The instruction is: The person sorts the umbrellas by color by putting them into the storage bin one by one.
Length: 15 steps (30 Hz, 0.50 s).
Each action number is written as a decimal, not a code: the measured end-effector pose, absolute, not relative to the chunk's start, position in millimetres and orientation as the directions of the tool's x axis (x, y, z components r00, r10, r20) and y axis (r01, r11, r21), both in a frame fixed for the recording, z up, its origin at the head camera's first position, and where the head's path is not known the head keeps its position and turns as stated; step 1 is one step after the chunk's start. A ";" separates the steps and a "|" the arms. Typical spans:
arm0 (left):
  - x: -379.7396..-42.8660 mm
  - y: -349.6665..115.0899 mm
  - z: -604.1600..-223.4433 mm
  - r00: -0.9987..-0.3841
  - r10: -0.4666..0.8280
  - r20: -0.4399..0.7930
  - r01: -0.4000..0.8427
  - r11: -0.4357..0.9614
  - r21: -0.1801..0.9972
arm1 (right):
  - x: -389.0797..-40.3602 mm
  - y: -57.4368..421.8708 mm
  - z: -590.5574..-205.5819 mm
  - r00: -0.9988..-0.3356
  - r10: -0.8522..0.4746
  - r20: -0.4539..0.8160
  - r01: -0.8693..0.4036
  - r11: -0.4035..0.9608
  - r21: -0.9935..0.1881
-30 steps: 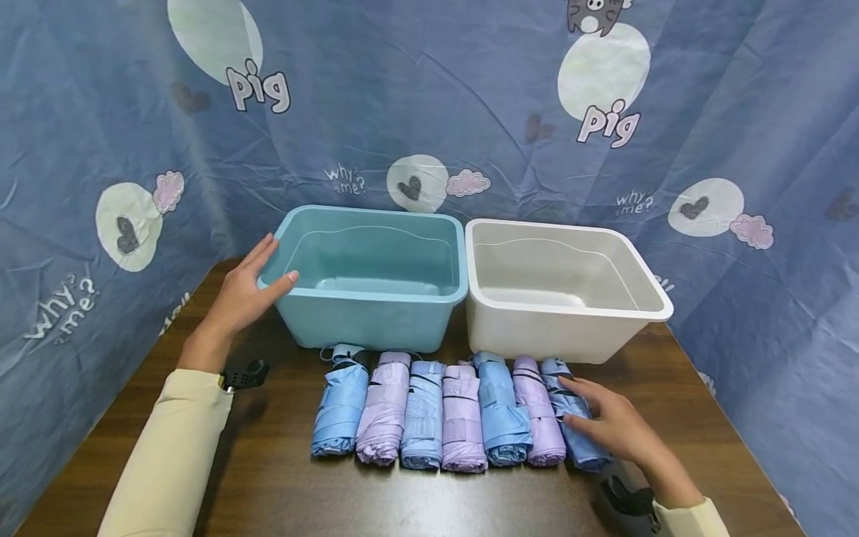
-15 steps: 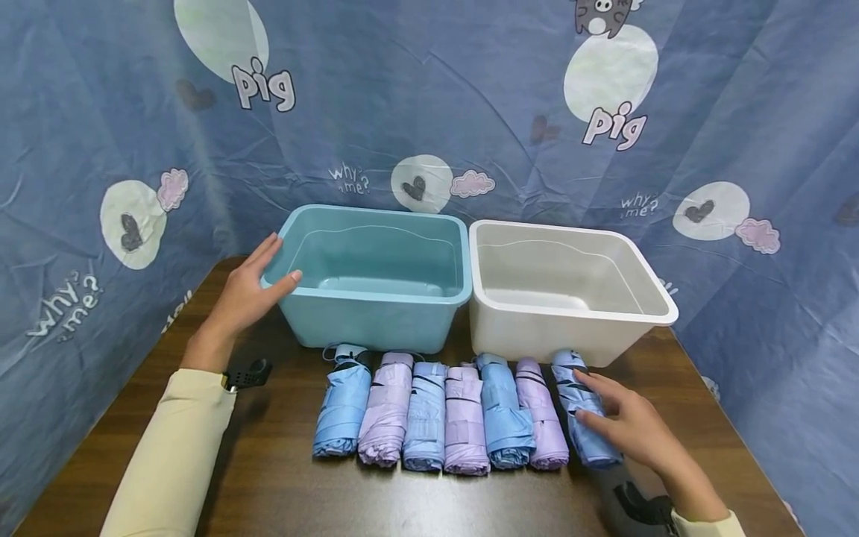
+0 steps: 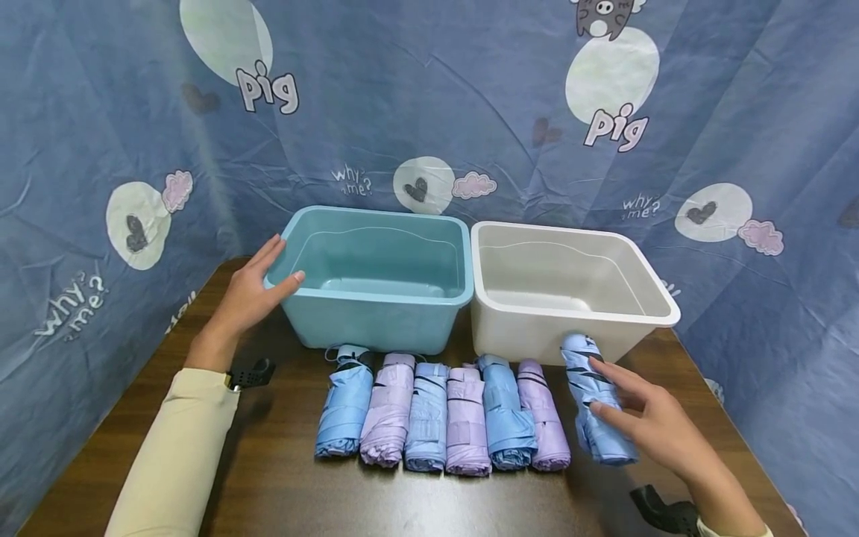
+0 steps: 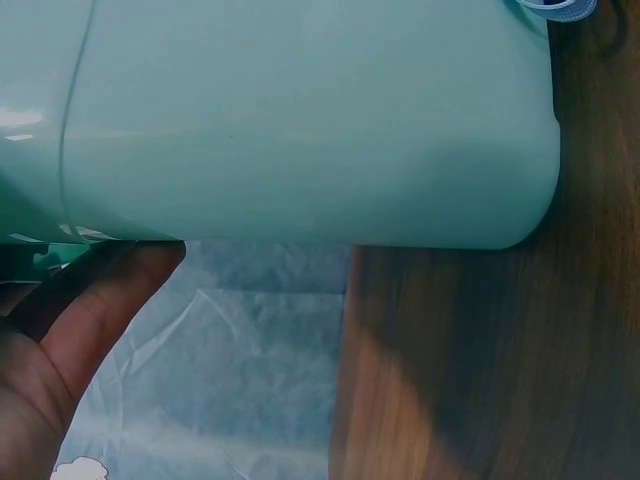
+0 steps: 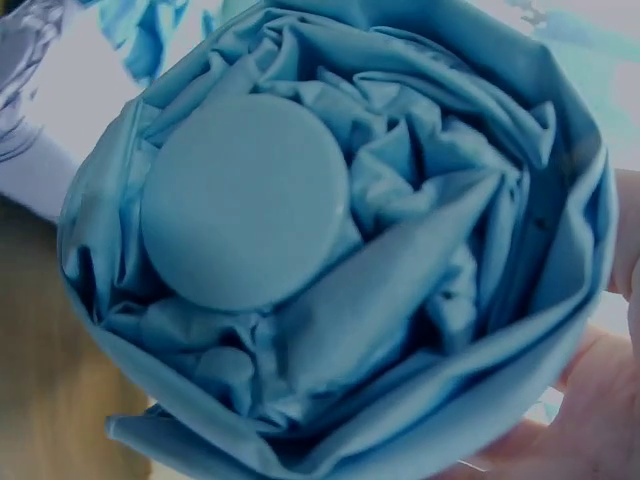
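My right hand [image 3: 661, 421] grips a light blue folded umbrella [image 3: 587, 388] between thumb and fingers, at the right of a row of rolled umbrellas. It tilts, its upper end overlapping the front of the white bin [image 3: 530, 333] in the head view. The right wrist view looks onto its bundled end, with a round blue cap [image 5: 245, 200] amid folds of cloth. My left hand [image 3: 250, 294] rests with extended fingers on the left rim of the teal bin [image 3: 365, 324], thumb at the front corner. Its fingers [image 4: 110, 300] touch the bin's wall in the left wrist view.
Several blue and purple folded umbrellas lie side by side before the bins, among them a purple umbrella [image 3: 545, 425] nearest the held one. Both bins stand side by side at the back of the wooden table [image 3: 282, 477]. A blue patterned cloth [image 3: 429, 89] hangs behind.
My right hand has moved right and lifted the blue umbrella away from the purple one, opening a gap between them. My left hand stays on the teal bin.
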<state>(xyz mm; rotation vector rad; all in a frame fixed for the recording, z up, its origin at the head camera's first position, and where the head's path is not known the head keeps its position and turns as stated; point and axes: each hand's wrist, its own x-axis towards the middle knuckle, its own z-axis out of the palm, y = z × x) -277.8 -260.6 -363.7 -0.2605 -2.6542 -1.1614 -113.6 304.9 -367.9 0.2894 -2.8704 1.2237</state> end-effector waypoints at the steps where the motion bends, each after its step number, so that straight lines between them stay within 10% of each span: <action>1: -278.0 -260.5 -363.8 -0.957 0.069 0.281 0.254 0.669 0.699 | -112.2 305.0 -364.8 -0.983 -0.164 0.080 -0.172 0.681 -0.712; 15: -278.7 -262.4 -365.5 -0.954 0.077 0.291 0.265 0.672 0.692 | -98.0 294.5 -327.8 -0.958 -0.214 0.191 -0.284 0.618 -0.733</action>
